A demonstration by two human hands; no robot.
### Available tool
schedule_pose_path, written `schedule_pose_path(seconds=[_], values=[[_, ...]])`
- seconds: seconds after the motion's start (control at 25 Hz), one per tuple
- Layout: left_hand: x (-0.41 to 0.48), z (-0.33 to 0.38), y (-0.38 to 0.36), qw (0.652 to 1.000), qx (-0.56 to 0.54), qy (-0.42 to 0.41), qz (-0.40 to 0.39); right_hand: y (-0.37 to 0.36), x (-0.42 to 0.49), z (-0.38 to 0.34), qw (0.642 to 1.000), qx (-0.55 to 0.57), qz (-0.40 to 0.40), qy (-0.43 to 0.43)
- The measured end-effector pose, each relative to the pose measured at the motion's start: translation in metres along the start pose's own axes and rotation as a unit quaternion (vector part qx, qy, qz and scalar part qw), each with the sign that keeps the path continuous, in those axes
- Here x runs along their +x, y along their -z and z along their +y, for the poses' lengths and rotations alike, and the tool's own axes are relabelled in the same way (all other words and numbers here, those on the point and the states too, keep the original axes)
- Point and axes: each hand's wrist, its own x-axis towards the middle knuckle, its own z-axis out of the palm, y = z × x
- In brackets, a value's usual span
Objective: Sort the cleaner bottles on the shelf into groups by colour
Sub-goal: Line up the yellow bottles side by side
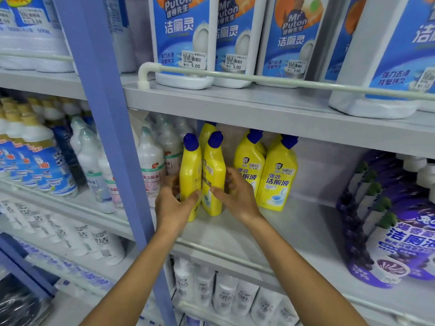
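Left hand (175, 203): thumb laid across the front and fingers wrapped round the far side of the leftmost yellow bottle (190, 175), gripping it low on the body.
Right hand (237, 196): thumb on the label and fingers curled round the right side of the second yellow bottle (213, 175).
Held bottles: two, upright, touching side by side, on the middle shelf (294, 227).
Other yellow bottles: a rear yellow bottle (206, 134) shows behind the held two. To the right, set apart, stand a third front yellow bottle (249, 165) and a fourth front yellow bottle (279, 177), touching. Any further ones behind these cannot be counted.
Caps: blue on every yellow bottle.
Left neighbours: pale white bottles (150, 165), just beside the leftmost yellow bottle.
Right end of shelf: purple bottles (400, 243).
Upper shelf: four white bottles with blue labels (183, 38) in the front row, behind a rail (259, 78).
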Motion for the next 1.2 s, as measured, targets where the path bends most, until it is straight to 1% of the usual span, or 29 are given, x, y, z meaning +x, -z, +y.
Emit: schedule_pose_path(seconds=[0.16, 0.32, 0.44, 0.52, 0.68, 0.92, 1.0, 1.2], values=[[-0.018, 0.010, -0.021, 0.997, -0.010, -0.011, -0.077, 0.040, -0.027, 0.001, 1.000, -0.008, -0.008, -0.025], [-0.017, 0.009, -0.034, 0.984, -0.043, -0.013, -0.174, 0.100, -0.048, 0.005, 0.998, -0.019, -0.034, -0.047], [-0.004, 0.006, -0.040, 0.967, -0.063, 0.001, -0.246, 0.126, -0.058, 0.009, 0.998, -0.036, 0.001, -0.047], [-0.001, 0.002, -0.050, 0.962, -0.045, 0.002, -0.270, 0.134, -0.060, 0.013, 0.998, -0.039, 0.021, -0.049], [-0.005, 0.001, -0.075, 0.977, -0.031, -0.007, -0.210, 0.142, -0.058, 0.016, 0.998, -0.040, 0.015, -0.054], [0.004, -0.010, -0.092, 0.991, 0.051, -0.037, -0.122, 0.157, -0.051, 0.021, 0.996, -0.074, 0.039, -0.022], [0.008, -0.015, -0.097, 0.991, 0.061, -0.040, -0.111, 0.157, -0.049, 0.026, 0.996, -0.060, 0.064, -0.018], [0.010, -0.017, -0.102, 0.990, 0.076, -0.049, -0.111, 0.141, -0.046, 0.035, 0.991, -0.026, 0.129, -0.028]])
